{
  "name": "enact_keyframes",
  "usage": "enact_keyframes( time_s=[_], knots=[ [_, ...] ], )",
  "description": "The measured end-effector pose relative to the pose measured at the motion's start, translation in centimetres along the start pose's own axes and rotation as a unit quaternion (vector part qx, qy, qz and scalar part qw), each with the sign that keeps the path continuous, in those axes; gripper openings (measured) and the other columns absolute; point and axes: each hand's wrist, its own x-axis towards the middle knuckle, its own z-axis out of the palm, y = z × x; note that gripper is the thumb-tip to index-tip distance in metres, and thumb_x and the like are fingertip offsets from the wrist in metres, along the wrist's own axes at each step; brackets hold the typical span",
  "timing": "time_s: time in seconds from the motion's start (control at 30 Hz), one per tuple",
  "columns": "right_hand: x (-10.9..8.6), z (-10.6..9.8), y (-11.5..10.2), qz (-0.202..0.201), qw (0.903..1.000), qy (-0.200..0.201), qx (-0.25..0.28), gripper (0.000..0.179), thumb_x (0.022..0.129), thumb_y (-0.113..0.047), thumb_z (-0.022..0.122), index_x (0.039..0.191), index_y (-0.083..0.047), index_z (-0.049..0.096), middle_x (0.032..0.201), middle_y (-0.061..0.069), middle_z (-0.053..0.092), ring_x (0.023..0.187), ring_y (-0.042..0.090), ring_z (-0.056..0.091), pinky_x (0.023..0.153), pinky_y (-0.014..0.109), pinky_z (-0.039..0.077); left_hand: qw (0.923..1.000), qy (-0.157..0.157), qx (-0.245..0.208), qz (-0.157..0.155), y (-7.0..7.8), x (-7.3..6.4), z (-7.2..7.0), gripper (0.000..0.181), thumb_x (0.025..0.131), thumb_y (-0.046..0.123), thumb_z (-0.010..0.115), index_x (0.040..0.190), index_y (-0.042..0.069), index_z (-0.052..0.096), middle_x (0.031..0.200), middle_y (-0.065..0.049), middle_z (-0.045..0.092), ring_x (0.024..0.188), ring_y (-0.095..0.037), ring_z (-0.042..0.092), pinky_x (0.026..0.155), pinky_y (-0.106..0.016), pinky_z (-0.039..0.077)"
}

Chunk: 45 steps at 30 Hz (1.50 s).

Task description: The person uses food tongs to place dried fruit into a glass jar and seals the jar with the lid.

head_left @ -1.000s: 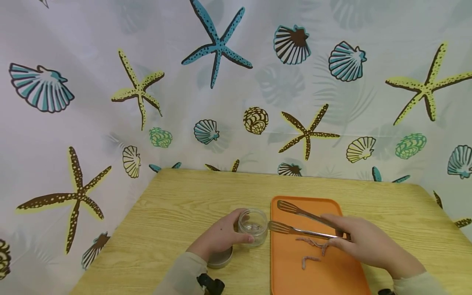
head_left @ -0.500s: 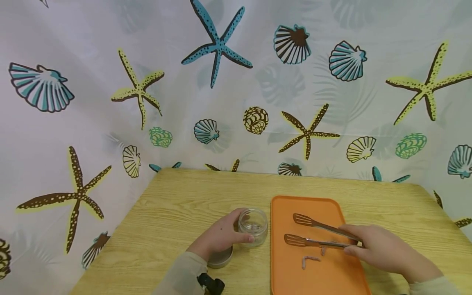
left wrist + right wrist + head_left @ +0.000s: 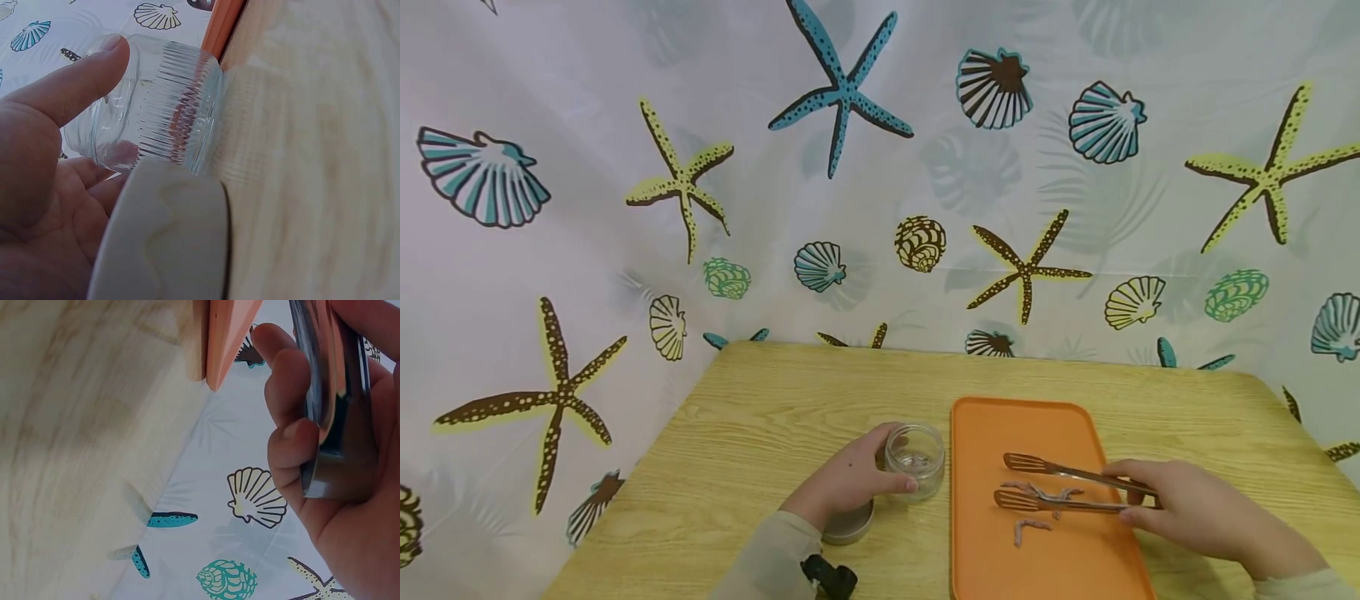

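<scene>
In the head view my left hand [image 3: 850, 475] holds a clear glass jar [image 3: 928, 482] upright on the table, lidless, thumb and fingers on either side. The left wrist view shows its ribbed wall [image 3: 169, 94] with a reddish tint behind the glass. My right hand [image 3: 1206, 510] grips metal tongs [image 3: 1093, 478] near their bent end [image 3: 340, 478]. Their two slotted tips are spread apart, close over the orange tray [image 3: 992, 575]. Several thin greyish-pink strips [image 3: 1063, 495] lie there, partly behind the lower tip. A bent strip [image 3: 1018, 533] lies nearer to me.
A round grey lid [image 3: 850, 527] lies on the wooden table [image 3: 760, 417], partly under my left wrist. The tray stands just right of the jar. A curtain [image 3: 880, 208] printed with shells and starfish closes off the back and both sides.
My right hand has drawn the tongs to the right and toward me, from the tray's left edge by the jar to over the strips. My left hand and the jar stay put.
</scene>
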Motion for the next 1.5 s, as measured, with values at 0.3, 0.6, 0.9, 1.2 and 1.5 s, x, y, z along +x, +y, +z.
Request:
enact_keyframes(
  time_s=[0.3, 0.6, 0.9, 1.2, 1.5],
  knots=[
    [-0.2, -0.5, -0.2, 0.002, 0.9974, 0.027, -0.067, 0.037, 0.093, -0.041, 0.072, 0.127, -0.026, 0.070, 0.087, -0.026, 0.059, 0.070, -0.004, 0.051, 0.060, 0.028, 0.045, 1.0000, -0.002, -0.004, 0.000, 0.0, 0.0, -0.1, 0.088, 0.083, 0.049, 0.082, 0.155, 0.020, 0.040, 0.145, -0.005, 0.052, 0.132, -0.025, 0.048, 0.108, -0.055, 0.037],
    [-0.4, -0.8, -0.4, 0.013, 0.9924, 0.054, -0.110, 0.034, 0.090, -0.038, 0.076, 0.123, -0.031, 0.071, 0.091, -0.025, 0.064, 0.074, -0.006, 0.055, 0.062, 0.029, 0.048, 1.0000, 0.000, 0.000, -0.001, 0.1, 0.0, -0.1, 0.089, 0.083, 0.049, 0.082, 0.155, 0.019, 0.040, 0.147, -0.006, 0.051, 0.135, -0.026, 0.046, 0.109, -0.056, 0.036],
    [-0.2, -0.6, -0.6, 0.004, 0.9887, 0.071, -0.132, 0.029, 0.089, -0.031, 0.078, 0.118, -0.032, 0.071, 0.082, -0.028, 0.057, 0.066, -0.005, 0.048, 0.057, 0.027, 0.043, 1.0000, -0.004, -0.003, -0.001, 0.1, 0.1, -0.1, 0.089, 0.083, 0.049, 0.082, 0.155, 0.019, 0.039, 0.148, -0.006, 0.050, 0.135, -0.027, 0.046, 0.109, -0.055, 0.035],
    [-0.1, -0.5, -0.9, -0.011, 0.9883, 0.090, -0.123, 0.028, 0.091, -0.030, 0.077, 0.118, -0.033, 0.069, 0.084, -0.027, 0.059, 0.065, -0.005, 0.048, 0.056, 0.026, 0.043, 1.0000, -0.005, -0.005, 0.003, 0.1, 0.0, -0.1, 0.088, 0.083, 0.049, 0.082, 0.155, 0.019, 0.040, 0.146, -0.005, 0.051, 0.133, -0.026, 0.047, 0.109, -0.055, 0.036],
    [0.1, -0.8, -1.6, -0.018, 0.9885, 0.107, -0.106, 0.028, 0.092, -0.028, 0.075, 0.120, -0.029, 0.070, 0.092, -0.022, 0.065, 0.066, -0.005, 0.048, 0.057, 0.025, 0.042, 0.9999, -0.009, -0.013, 0.006, 0.1, 0.0, -0.1, 0.086, 0.084, 0.048, 0.082, 0.154, 0.021, 0.040, 0.144, -0.005, 0.053, 0.130, -0.024, 0.049, 0.108, -0.054, 0.037]
  ],
)
